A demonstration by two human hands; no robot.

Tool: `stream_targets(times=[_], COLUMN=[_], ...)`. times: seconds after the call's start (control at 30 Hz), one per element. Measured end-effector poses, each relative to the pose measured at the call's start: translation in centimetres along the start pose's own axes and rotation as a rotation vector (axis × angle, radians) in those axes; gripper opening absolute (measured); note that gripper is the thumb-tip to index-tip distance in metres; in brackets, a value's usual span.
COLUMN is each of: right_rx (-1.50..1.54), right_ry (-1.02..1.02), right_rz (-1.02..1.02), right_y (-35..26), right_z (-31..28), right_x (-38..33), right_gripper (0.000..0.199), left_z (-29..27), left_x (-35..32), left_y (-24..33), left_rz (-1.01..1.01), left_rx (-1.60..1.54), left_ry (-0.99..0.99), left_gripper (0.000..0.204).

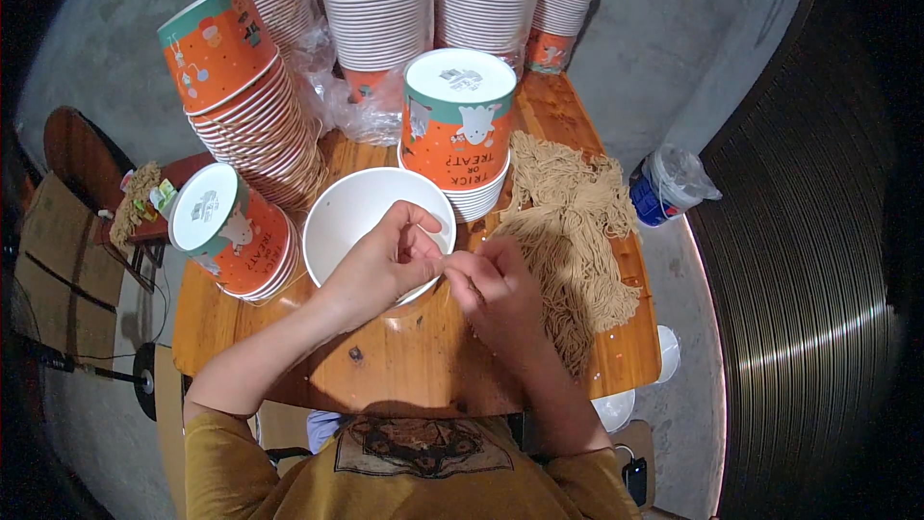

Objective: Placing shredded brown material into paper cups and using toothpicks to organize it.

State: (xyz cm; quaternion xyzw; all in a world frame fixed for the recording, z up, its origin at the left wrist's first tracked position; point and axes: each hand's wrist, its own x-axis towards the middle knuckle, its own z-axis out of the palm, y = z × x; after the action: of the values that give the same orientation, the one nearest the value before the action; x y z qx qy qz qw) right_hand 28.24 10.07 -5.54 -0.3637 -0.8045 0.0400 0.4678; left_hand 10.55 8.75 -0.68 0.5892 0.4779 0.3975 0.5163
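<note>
Tan cord [568, 231], fingertip grip [448, 265] over bowl [346, 212]

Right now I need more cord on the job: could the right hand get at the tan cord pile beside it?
Probably yes. The right hand rests on the wooden table right against the tan cord pile, with nothing between them, though its fingers are pinched against the left hand over the white cup.

both hands, left hand [380, 265] and right hand [496, 289], pinch a string at the white paper bowl [351, 207]; string pile [573, 231] beside.
</note>
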Motion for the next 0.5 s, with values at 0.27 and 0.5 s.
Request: stream_targets(times=[0.27,0.5], right_rx=[0.388,0.842], right_ry=[-0.176,-0.139], right_rz=[0.339,0.581], right_y=[-0.5,0.8], right_z=[-0.6,0.0], right_x=[0.7,0.0], right_gripper=[0.013,0.009], left_z=[0.0,-0.2], left_x=[-0.3,-0.2], left_y=[0.6,0.2], left_rz=[-0.047,-0.05], left_rx=[0.061,0.02], left_ry=[-0.021,-0.039], left_gripper=[0.03,0.03])
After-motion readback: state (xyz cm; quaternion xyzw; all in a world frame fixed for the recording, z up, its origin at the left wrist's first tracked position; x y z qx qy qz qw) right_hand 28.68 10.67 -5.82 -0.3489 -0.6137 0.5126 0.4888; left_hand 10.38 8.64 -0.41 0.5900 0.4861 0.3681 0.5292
